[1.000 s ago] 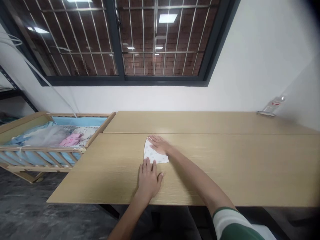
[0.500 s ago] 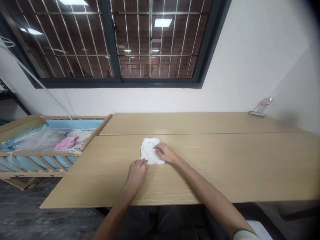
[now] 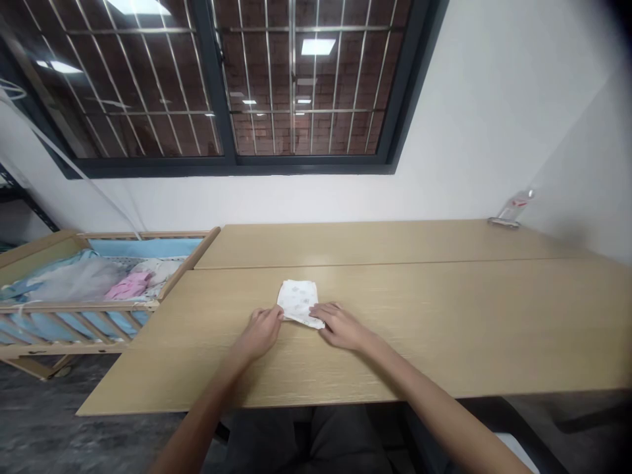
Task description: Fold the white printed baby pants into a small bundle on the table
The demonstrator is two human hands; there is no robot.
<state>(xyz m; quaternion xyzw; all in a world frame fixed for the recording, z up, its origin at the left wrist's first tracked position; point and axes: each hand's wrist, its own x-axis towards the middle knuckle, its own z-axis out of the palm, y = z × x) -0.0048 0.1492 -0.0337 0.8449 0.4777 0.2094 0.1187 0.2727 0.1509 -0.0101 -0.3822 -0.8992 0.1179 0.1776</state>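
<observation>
A small white cloth (image 3: 298, 297) with a faint pattern, apparently folded, lies on the wooden table (image 3: 419, 316) in front of me. My left hand (image 3: 264, 331) pinches its near left corner between thumb and fingers. At the near right corner, my right hand (image 3: 342, 325) is closed on the edge, with its fingers over the top and the thumb on the near side. The near edge looks slightly raised between the two hands.
A wooden crib (image 3: 113, 306) with blue lining, a pink cloth (image 3: 129, 285) and white netting stands left of the table. A clear plastic bottle (image 3: 517, 205) and a flat dark-edged object (image 3: 503, 222) are at the far right corner. A barred window (image 3: 227, 160) is above.
My left hand has shifted from beside the cloth to pinching its near left corner. My right hand has moved down to the near right corner. The cloth looks shorter front to back.
</observation>
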